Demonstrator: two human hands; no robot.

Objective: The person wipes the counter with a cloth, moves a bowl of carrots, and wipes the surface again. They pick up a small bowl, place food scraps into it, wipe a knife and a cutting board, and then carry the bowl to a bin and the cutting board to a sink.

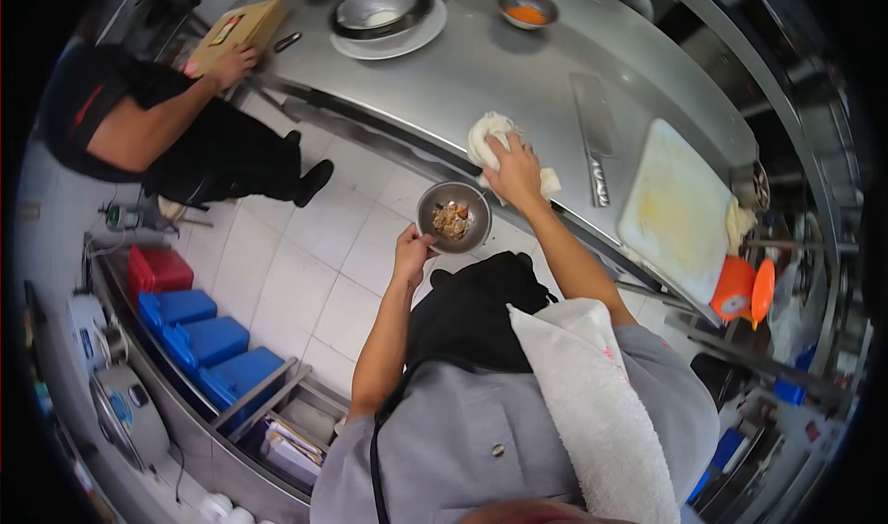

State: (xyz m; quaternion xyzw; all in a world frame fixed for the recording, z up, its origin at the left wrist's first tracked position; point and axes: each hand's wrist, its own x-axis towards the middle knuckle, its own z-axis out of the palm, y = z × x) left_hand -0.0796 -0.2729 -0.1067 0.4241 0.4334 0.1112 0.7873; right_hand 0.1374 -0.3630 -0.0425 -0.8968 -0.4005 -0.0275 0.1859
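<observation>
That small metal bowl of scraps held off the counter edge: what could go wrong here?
The small round metal bowl of scraps hangs over the tiled floor, gripped only at its rim by the left hand; a tilt could spill it. The right hand pushes a white cloth along the steel counter edge, so scraps might miss the bowl. A steel cleaver lies close by.

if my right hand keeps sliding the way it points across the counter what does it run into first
Probably nothing soon: the right hand on the white cloth points over bare steel counter. The cleaver lies off to the side; depth is unclear.
</observation>
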